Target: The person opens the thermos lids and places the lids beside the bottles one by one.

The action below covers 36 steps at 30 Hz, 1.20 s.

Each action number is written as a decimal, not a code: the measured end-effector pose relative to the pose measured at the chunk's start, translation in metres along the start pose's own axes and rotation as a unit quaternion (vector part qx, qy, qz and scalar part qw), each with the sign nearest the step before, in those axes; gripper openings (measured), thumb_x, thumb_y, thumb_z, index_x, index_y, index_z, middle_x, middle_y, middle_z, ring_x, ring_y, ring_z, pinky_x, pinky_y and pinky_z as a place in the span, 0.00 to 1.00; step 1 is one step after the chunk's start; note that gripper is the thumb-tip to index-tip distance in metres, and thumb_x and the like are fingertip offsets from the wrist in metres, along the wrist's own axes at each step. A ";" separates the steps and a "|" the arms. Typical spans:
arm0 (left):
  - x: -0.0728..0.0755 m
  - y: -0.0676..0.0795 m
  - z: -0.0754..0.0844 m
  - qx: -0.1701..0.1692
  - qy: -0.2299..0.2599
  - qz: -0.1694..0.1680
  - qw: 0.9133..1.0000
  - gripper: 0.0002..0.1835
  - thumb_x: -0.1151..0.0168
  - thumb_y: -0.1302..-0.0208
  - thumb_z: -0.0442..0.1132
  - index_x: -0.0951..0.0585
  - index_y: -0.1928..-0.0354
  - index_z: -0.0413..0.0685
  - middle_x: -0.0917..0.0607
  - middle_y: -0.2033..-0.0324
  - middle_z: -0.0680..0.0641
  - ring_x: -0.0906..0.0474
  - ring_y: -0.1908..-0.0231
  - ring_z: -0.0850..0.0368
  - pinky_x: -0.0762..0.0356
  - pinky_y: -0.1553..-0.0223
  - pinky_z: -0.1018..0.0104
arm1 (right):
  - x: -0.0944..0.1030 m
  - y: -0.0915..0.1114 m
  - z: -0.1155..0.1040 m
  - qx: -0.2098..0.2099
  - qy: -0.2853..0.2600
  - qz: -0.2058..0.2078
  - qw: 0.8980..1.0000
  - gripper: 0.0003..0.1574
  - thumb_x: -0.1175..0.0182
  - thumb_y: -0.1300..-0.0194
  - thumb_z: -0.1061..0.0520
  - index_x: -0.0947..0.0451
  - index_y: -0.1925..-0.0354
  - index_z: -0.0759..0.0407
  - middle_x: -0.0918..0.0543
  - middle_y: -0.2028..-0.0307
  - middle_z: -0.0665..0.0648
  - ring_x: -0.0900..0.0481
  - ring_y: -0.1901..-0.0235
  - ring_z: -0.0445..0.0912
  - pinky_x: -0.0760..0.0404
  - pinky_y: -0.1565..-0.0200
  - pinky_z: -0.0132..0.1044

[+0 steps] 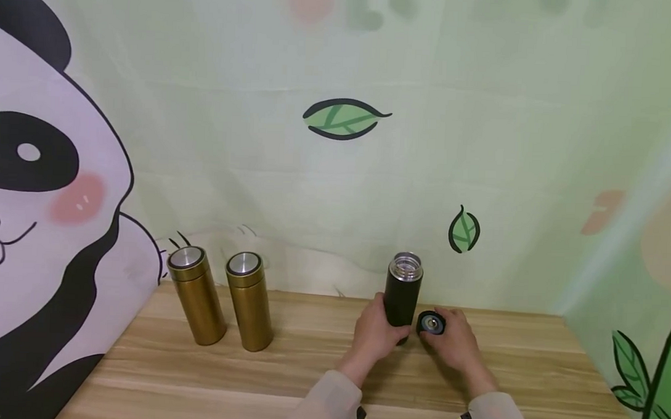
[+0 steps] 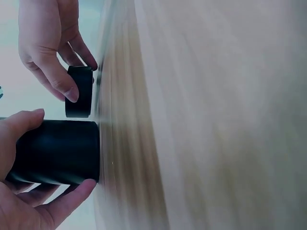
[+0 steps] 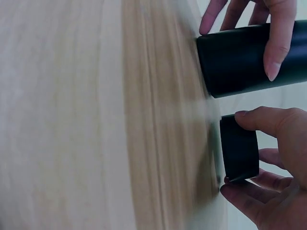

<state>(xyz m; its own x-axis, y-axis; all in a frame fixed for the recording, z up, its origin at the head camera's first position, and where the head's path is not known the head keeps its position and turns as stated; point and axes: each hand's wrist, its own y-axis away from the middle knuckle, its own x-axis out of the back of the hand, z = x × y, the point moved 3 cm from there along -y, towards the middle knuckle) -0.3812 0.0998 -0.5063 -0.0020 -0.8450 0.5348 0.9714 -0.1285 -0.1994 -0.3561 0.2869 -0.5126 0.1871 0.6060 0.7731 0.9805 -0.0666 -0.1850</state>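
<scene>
A black thermos (image 1: 402, 301) stands upright near the back of the table, its steel mouth uncovered. My left hand (image 1: 374, 331) grips its lower part, thumb and fingers on opposite sides in the left wrist view. Just right of it, the thermos's black lid (image 1: 432, 323) is pinched between thumb and fingers of my right hand (image 1: 457, 342), hollow inner side up. In the right wrist view the lid (image 3: 240, 148) is close to the tabletop; whether it touches, I cannot tell.
Two gold thermoses with silver-topped lids, one farther left (image 1: 199, 303) and one nearer (image 1: 251, 314), stand upright on the left of the wooden table (image 1: 196, 383). Right behind the table hangs a green backdrop (image 1: 249, 138) printed with a panda and leaves.
</scene>
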 end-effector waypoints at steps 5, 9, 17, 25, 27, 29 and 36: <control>-0.005 -0.006 -0.001 0.014 0.014 0.004 1.000 0.36 0.19 0.46 0.44 0.26 0.38 0.48 0.14 0.50 0.45 0.16 0.52 0.49 0.20 0.48 0.51 | -0.004 -0.003 0.002 -0.007 -0.001 0.001 1.000 0.43 0.28 0.38 0.55 0.31 0.32 0.75 0.27 0.39 0.78 0.25 0.40 0.71 0.27 0.38 0.65; -0.008 -0.009 -0.001 0.015 0.016 0.016 1.000 0.37 0.20 0.45 0.44 0.27 0.36 0.47 0.14 0.49 0.43 0.16 0.51 0.47 0.20 0.48 0.49 | -0.005 -0.005 0.004 -0.013 -0.005 0.001 1.000 0.42 0.29 0.37 0.56 0.32 0.31 0.73 0.27 0.39 0.77 0.25 0.39 0.71 0.27 0.38 0.65; -0.012 -0.012 -0.001 0.005 0.005 0.031 0.999 0.39 0.17 0.48 0.44 0.27 0.36 0.47 0.13 0.50 0.40 0.15 0.51 0.44 0.19 0.49 0.49 | -0.006 -0.010 0.003 -0.015 -0.005 0.005 1.000 0.42 0.29 0.37 0.57 0.33 0.32 0.74 0.26 0.38 0.79 0.26 0.37 0.72 0.28 0.37 0.65; -0.015 -0.012 -0.006 -0.006 0.003 0.030 1.000 0.40 0.18 0.47 0.43 0.29 0.35 0.47 0.13 0.49 0.37 0.15 0.49 0.41 0.20 0.49 0.48 | -0.007 -0.011 0.000 -0.023 -0.007 0.003 1.000 0.44 0.27 0.40 0.57 0.33 0.33 0.75 0.26 0.38 0.79 0.26 0.38 0.73 0.28 0.37 0.65; -0.015 -0.012 -0.007 -0.002 0.006 0.025 1.000 0.40 0.18 0.46 0.42 0.29 0.34 0.47 0.13 0.47 0.37 0.16 0.48 0.41 0.20 0.47 0.47 | -0.007 -0.011 0.001 -0.024 -0.008 0.005 1.000 0.44 0.27 0.40 0.58 0.33 0.33 0.75 0.26 0.38 0.79 0.26 0.37 0.73 0.28 0.37 0.65; -0.015 -0.012 -0.009 0.007 0.007 0.019 1.000 0.39 0.19 0.45 0.43 0.29 0.34 0.47 0.14 0.47 0.37 0.16 0.47 0.41 0.20 0.46 0.47 | -0.007 -0.011 0.001 -0.023 -0.008 0.008 1.000 0.44 0.27 0.40 0.58 0.33 0.33 0.74 0.25 0.38 0.79 0.26 0.37 0.73 0.29 0.37 0.65; -0.016 -0.010 -0.012 0.012 0.012 0.010 1.000 0.37 0.19 0.46 0.41 0.27 0.37 0.40 0.14 0.48 0.35 0.16 0.47 0.40 0.20 0.44 0.47 | -0.008 -0.012 0.006 -0.028 -0.013 0.005 1.000 0.46 0.26 0.42 0.58 0.34 0.32 0.74 0.26 0.37 0.79 0.26 0.37 0.73 0.29 0.36 0.65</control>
<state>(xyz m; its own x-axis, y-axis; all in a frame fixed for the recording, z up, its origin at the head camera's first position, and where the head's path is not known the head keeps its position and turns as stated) -0.3940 0.1083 -0.5224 0.0112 -0.8594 0.5113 0.9769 -0.0997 -0.1890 -0.3696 0.2880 -0.5200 0.1963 0.6257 0.7550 0.9805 -0.1161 -0.1587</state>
